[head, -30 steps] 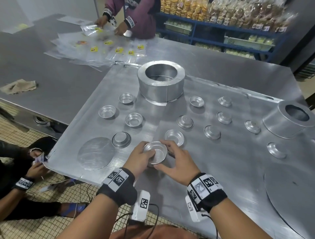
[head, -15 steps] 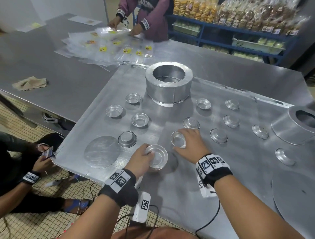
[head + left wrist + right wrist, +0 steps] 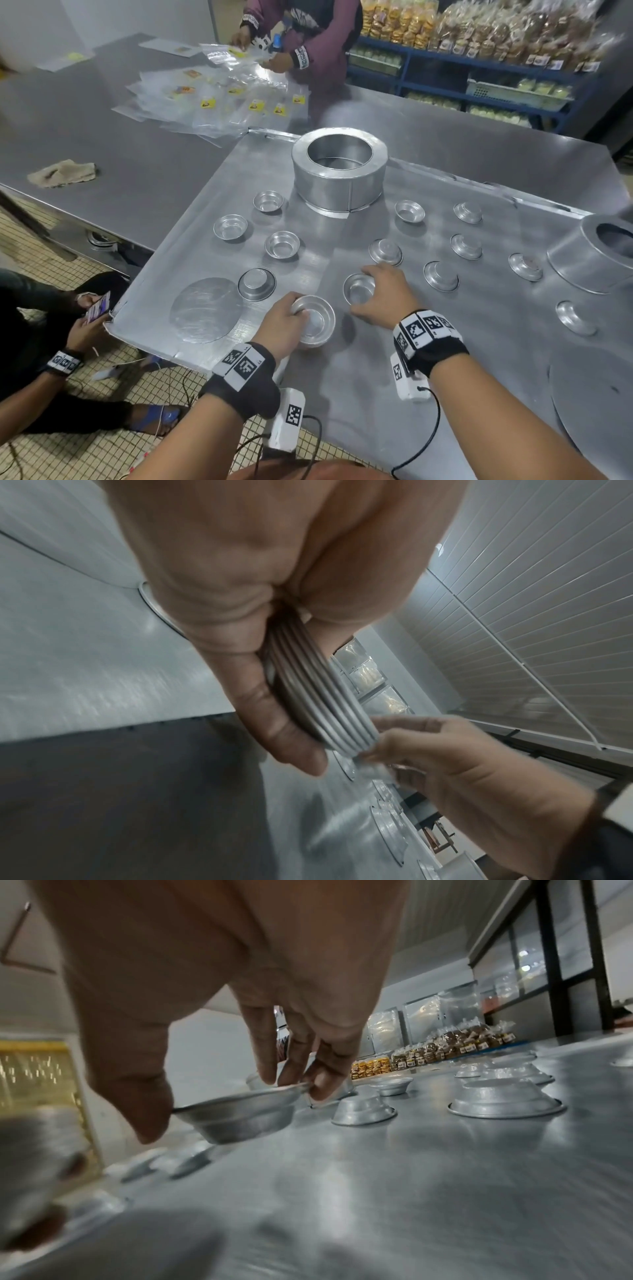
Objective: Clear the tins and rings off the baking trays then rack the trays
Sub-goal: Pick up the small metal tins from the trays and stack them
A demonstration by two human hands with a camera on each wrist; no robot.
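Fingers of my left hand [image 3: 287, 320] grip a nested tin stack [image 3: 317, 320], while my right hand [image 3: 383, 298] pinches one tin [image 3: 358, 291] above the baking tray [image 3: 376, 359].

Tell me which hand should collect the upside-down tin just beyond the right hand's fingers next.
Right, probably. The right hand pinches a single tin right beside that upside-down tin. The left hand is farther off and grips the stack of nested tins, so it likely has no fingers free.
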